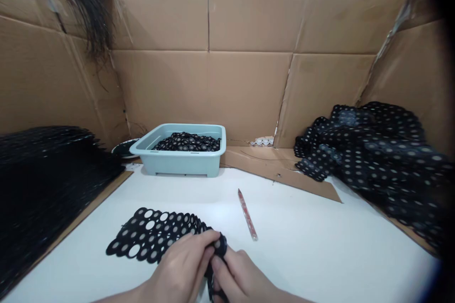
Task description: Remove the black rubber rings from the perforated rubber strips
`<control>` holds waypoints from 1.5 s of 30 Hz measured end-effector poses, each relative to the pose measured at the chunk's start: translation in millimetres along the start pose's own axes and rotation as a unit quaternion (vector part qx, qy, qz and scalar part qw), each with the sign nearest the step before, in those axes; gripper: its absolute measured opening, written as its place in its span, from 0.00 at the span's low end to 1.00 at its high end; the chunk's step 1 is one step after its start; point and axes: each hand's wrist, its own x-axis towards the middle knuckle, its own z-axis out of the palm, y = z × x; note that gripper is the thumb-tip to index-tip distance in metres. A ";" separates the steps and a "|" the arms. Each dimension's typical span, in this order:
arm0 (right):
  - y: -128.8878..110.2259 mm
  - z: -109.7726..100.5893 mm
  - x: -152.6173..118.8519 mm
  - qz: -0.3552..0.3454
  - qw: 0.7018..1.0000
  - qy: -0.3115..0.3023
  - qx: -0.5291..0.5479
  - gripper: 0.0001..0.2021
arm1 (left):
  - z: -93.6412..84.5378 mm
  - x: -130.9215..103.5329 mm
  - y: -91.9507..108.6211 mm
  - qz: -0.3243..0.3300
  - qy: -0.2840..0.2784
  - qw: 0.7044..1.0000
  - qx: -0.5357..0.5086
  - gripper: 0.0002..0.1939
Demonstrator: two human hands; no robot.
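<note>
A black sheet of joined rings (156, 236), most with pale centres and a few showing white, lies flat at the front left of the table. Its right end rises into my hands, where it is bunched and bent. My left hand (186, 262) pinches this end between thumb and fingers. Opposite it, my right hand (240, 274) grips the same end, with the thumb pressed near a black ring. A narrow strip of the sheet hangs below the fingers. What lies between the fingertips is partly hidden. Beyond my right hand rests a slim pen-like tool (248, 214) with a reddish, clear barrel.
A pale blue basin (181, 165) at the back holds loose black rings. A heap of black dotted sheets (369, 151) lies right. Black strands (53, 184) are piled left, and more hang above. Cardboard walls (249, 90) enclose the white table (302, 246).
</note>
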 end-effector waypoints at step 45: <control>-5.6 -3.9 4.7 0.003 0.949 0.081 0.305 0.04 | 0.9 13.2 4.4 -0.309 -0.185 0.876 -0.320 0.05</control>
